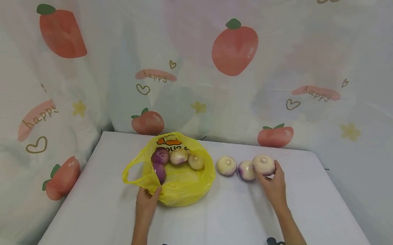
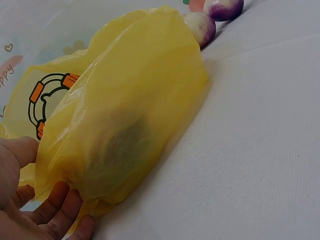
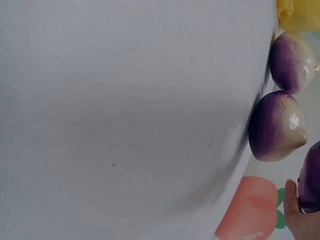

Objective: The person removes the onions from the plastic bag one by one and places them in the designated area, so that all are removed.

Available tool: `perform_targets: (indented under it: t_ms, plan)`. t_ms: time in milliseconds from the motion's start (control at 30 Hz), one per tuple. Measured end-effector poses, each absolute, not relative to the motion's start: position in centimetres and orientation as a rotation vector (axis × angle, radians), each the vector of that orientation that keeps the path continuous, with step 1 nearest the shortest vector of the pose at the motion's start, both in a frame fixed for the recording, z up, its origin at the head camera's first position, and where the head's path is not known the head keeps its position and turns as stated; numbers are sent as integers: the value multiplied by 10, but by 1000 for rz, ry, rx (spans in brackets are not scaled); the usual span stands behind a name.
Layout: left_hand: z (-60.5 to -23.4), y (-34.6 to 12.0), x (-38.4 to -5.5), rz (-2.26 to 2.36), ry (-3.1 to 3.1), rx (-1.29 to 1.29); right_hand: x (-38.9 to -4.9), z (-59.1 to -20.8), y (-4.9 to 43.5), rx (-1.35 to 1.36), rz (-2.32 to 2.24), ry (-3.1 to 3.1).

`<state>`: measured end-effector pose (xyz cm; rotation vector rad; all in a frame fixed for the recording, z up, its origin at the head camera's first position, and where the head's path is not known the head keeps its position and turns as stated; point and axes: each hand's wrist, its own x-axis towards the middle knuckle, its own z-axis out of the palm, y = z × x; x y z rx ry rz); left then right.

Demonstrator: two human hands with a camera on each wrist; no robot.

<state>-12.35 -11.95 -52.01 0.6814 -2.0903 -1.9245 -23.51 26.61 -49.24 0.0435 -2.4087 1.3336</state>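
Note:
A yellow plastic bag [image 1: 183,193] lies with its mouth spread wide, and several onions show inside, among them a dark purple onion [image 1: 160,155] and a pale onion [image 1: 179,156]. At the bag's near left edge, my left hand [image 1: 146,204] pinches the plastic between thumb and fingers. My right hand [image 1: 276,186] grips a white-and-purple onion [image 1: 263,165] by its near and right sides, held up off the table in the right wrist view. Just left of it sits another onion [image 1: 246,171], partly covered by the held one in the head view. One more onion [image 1: 226,166] stands beside the bag.
Everything stands on a white-covered table [image 1: 231,219]. Behind it hangs a pale curtain [image 1: 193,38] printed with fruit and the word "happy". Dark camera mounts are by both wrists. The bag's handle loop [image 1: 128,170] extends to the left.

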Motion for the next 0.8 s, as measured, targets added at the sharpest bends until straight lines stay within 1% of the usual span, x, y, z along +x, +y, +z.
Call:
perform_targets:
  t_ms: [267,500,800]
  plan:
    - [-520,-120,-122,-1909,-2110,685,-236,-494,274,-85,1341,-2451]
    - [-522,-120,-123,-1907,-2105,681,-236,-501,281,-133,1255,-2521]
    - [-522,-119,-122,-1880,-2139,693,-234,-497,288,-224,1216,-2568]
